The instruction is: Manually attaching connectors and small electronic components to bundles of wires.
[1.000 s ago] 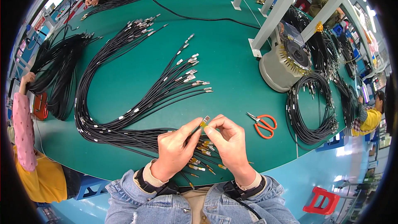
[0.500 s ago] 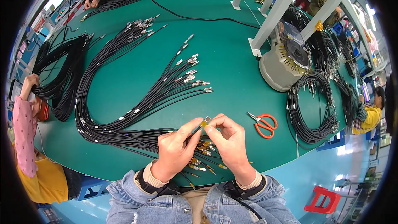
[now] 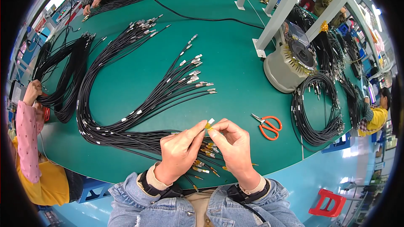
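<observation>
Left hand [image 3: 179,153] and right hand [image 3: 233,145] both pinching small yellow-tipped cable end [image 3: 208,124] between fingertips, above black cable bundle [image 3: 139,109] on green table [image 3: 227,59]; orange scissors [image 3: 267,126] near right.

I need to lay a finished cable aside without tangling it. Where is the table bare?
Bare green table lies between the fanned black cables and the grey machine, reaching down to the orange scissors. It is crowded at both hands, left hand, right hand.
</observation>
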Action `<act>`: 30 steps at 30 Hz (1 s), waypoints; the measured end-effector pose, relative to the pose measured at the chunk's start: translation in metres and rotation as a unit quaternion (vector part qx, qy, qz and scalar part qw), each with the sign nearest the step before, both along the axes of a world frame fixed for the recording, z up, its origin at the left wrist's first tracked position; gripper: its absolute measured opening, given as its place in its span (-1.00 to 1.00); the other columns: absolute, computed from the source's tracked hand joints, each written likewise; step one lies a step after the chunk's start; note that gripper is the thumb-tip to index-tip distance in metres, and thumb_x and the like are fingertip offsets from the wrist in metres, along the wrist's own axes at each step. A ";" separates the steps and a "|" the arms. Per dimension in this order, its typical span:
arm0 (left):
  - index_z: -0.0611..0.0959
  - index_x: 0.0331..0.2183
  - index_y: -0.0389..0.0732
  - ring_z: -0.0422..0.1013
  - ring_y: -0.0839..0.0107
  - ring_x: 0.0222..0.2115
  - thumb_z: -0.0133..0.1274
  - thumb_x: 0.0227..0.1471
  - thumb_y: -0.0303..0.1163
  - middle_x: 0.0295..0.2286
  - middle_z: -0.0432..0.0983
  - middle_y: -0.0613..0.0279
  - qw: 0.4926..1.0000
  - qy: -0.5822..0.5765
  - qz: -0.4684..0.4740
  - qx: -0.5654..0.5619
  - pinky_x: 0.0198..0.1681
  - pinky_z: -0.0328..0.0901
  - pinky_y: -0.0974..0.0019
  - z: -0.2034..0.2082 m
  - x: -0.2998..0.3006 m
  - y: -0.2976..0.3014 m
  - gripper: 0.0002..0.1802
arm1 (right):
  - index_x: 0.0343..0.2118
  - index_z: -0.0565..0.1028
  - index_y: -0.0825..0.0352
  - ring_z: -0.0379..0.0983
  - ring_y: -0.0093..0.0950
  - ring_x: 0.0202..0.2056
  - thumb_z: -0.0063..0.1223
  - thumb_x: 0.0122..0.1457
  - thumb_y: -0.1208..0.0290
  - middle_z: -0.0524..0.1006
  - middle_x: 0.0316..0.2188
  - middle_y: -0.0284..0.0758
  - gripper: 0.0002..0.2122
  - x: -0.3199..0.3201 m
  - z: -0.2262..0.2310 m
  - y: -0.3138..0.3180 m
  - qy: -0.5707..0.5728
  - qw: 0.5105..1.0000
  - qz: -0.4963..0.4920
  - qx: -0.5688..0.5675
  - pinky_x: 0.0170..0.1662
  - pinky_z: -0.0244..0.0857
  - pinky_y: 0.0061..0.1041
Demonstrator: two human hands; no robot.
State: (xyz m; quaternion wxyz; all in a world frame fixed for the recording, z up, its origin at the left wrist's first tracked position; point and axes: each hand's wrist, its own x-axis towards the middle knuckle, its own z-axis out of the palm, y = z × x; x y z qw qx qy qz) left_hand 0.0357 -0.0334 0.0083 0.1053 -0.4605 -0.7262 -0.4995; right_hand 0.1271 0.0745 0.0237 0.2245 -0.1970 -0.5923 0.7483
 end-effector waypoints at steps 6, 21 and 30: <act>0.60 -0.25 -0.25 0.39 0.43 -0.73 0.13 -0.12 -0.58 -0.61 0.52 0.18 1.000 -0.012 0.005 0.004 -0.67 0.25 0.45 0.001 0.001 0.000 -0.72 | -0.41 0.47 0.43 0.34 -0.69 -0.35 0.00 0.10 0.60 0.45 -0.41 -0.43 -0.96 0.002 -0.004 -0.001 -0.006 0.999 -0.001 -0.041 -0.24 0.23 -0.68; 0.59 -0.35 -0.28 0.39 0.52 -0.74 0.13 -0.09 -0.56 -0.62 0.53 0.19 0.994 -0.105 0.017 -0.004 -0.68 0.23 0.49 0.002 0.004 -0.002 -0.85 | -0.35 0.45 0.41 0.34 -0.65 -0.29 0.02 0.11 0.54 0.44 -0.32 -0.37 -0.92 0.000 -0.002 -0.005 0.046 0.987 -0.002 -0.156 -0.19 0.22 -0.65; 0.54 -0.45 -0.34 0.39 0.53 -0.74 0.05 -0.02 -0.58 -0.72 0.47 0.23 0.995 -0.101 0.001 -0.013 -0.67 0.22 0.53 0.006 0.004 -0.003 -0.97 | -0.40 0.47 0.43 0.34 -0.65 -0.33 0.04 0.12 0.53 0.44 -0.40 -0.40 -0.93 -0.001 -0.009 -0.005 0.033 0.996 0.018 -0.082 -0.25 0.24 -0.66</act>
